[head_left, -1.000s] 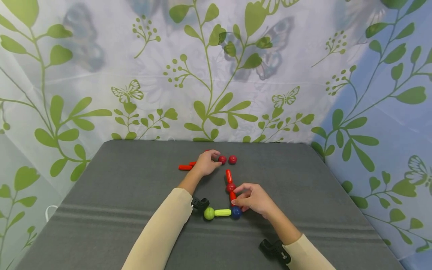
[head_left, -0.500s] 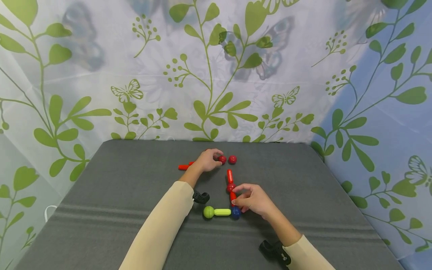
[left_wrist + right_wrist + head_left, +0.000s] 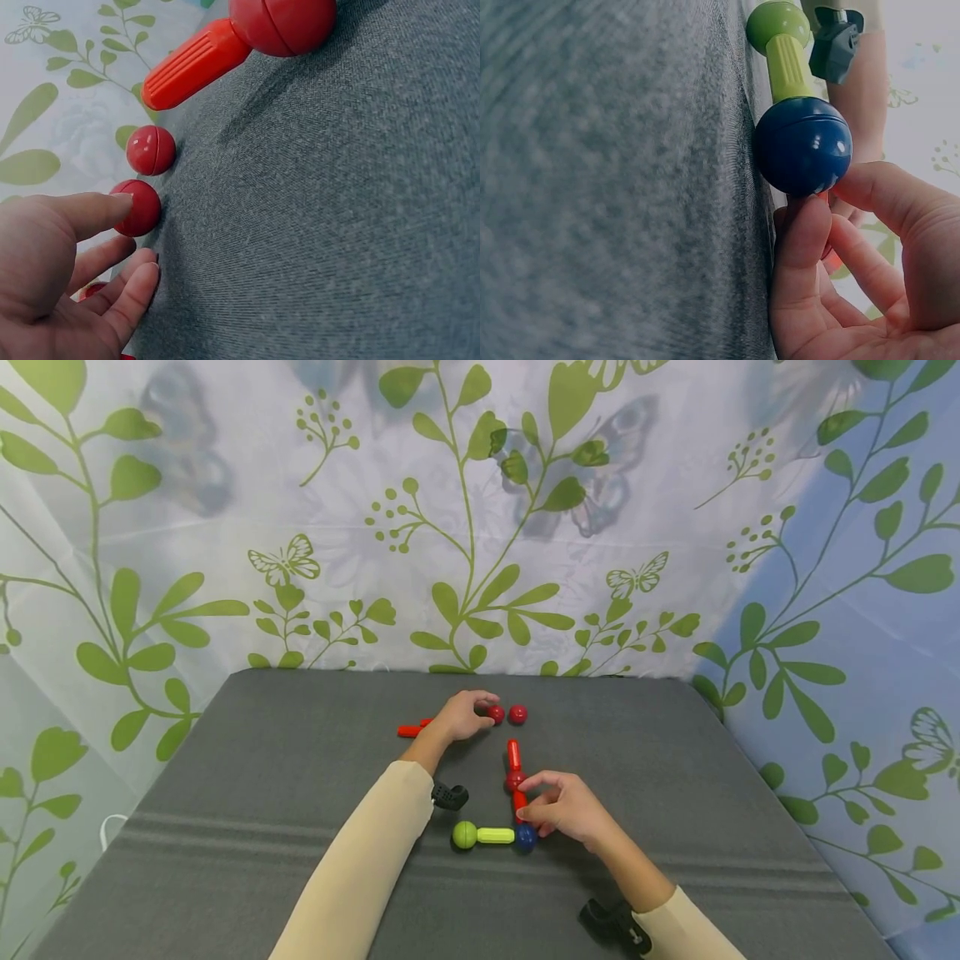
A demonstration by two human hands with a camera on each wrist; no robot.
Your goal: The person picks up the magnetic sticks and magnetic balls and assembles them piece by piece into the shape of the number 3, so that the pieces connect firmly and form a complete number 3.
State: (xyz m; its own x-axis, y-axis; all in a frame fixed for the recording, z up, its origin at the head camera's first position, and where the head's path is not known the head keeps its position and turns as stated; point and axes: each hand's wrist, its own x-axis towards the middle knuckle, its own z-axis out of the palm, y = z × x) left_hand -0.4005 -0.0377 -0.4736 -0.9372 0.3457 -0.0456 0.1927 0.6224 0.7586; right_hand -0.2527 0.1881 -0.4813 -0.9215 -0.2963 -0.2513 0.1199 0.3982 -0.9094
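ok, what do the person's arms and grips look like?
Left sleeve and right sleeve: plain cream, no visible markings. Left fitting and right fitting at the sleeve ends: black. Left grip and right grip: bare, no gloves.

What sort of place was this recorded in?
Probably a tabletop set up for recording, perhaps indoors; the building itself isn't shown. A grey cloth-covered table stands before a leaf-and-butterfly printed curtain, toy-like ball-and-rod pieces lie on it, and black devices are worn at the wrists.
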